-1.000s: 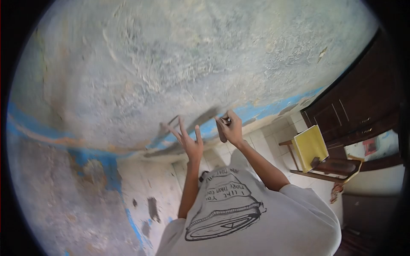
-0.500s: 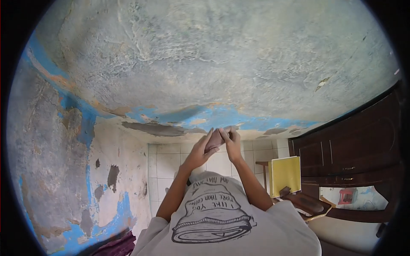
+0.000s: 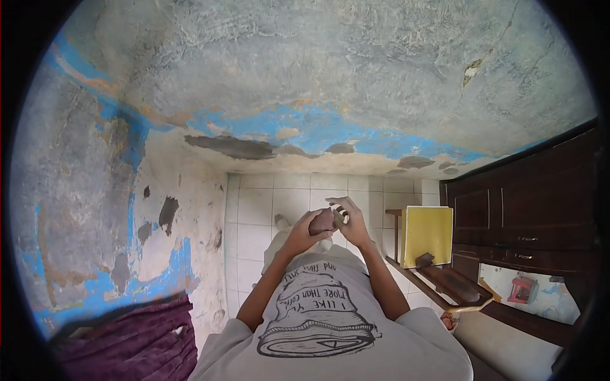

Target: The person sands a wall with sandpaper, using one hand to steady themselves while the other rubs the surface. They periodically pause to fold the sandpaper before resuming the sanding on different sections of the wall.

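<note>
My left hand (image 3: 302,233) is closed on a folded brownish-mauve piece of sandpaper (image 3: 322,221), holding it in front of my shirt. Just to its right is my right hand (image 3: 351,223), its fingers curved and apart, the thumb close to the sandpaper's right edge. Both hands are over the pale tiled floor, away from the peeling wall (image 3: 330,57) in front of me.
On my right stands a chair with a yellow board (image 3: 427,238) and a small brown scrap (image 3: 424,260) on it. Dark wooden cabinets (image 3: 540,184) line the right side. Purple cloth (image 3: 140,343) hangs at lower left, beside the patchy left wall (image 3: 70,209).
Both hands have come down from near the wall's lower part towards my body. My right fingers have spread off the sandpaper, which stays in my left hand. The view has tilted downward.
</note>
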Motion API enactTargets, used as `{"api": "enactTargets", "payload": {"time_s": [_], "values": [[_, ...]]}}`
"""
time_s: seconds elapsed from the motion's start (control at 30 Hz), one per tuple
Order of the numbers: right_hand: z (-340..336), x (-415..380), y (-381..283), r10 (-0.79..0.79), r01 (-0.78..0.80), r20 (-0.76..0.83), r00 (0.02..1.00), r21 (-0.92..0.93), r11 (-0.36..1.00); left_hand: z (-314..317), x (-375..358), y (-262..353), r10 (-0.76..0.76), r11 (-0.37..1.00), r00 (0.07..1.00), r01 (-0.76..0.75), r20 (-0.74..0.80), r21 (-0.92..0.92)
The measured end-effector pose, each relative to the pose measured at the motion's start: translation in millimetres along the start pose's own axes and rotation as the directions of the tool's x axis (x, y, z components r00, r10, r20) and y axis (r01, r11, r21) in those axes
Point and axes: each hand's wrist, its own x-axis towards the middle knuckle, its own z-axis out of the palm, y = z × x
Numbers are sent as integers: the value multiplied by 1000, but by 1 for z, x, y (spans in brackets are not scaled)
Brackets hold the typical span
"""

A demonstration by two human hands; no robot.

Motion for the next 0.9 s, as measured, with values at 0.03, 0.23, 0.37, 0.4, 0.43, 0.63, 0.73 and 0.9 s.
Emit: {"api": "enactTargets", "payload": {"time_s": [0.03, 0.23, 0.37, 0.4, 0.43, 0.63, 0.73, 0.9], "values": [[-1, -2, -4, -89, 91, 36, 995, -51, 995, 0, -5, 2, -32, 999, 999, 32, 11, 37], [10, -31, -1, -90, 90, 19, 996, -38, 995, -10, -25, -3, 42, 999, 998, -42, 55, 3], [18, -43, -1, 15, -16, -59, 998, -18, 1000, -13, -34, 7, 136, 991, 991, -136, -13, 6], [22, -43, -4, 35, -36, -70, 997, -12, 999, -14, -38, 11, 124, 991, 992, -126, -35, -41], [26, -45, -6, 58, -59, -80, 995, -6, 998, -15, -42, 13, 108, 989, 993, -113, -55, -91], [49, -73, -32, 31, -45, -121, 992, -117, 992, -18, -71, -28, 30, 885, 967, -143, -252, -442], [51, -91, -51, 24, -15, 32, 999, -261, 965, -14, -86, -37, -63, 836, 957, -105, -285, -538], [58, -102, -62, 7, 41, 132, 991, -355, 934, 4, -87, -53, -123, 801, 928, -115, -350, -587]]}}
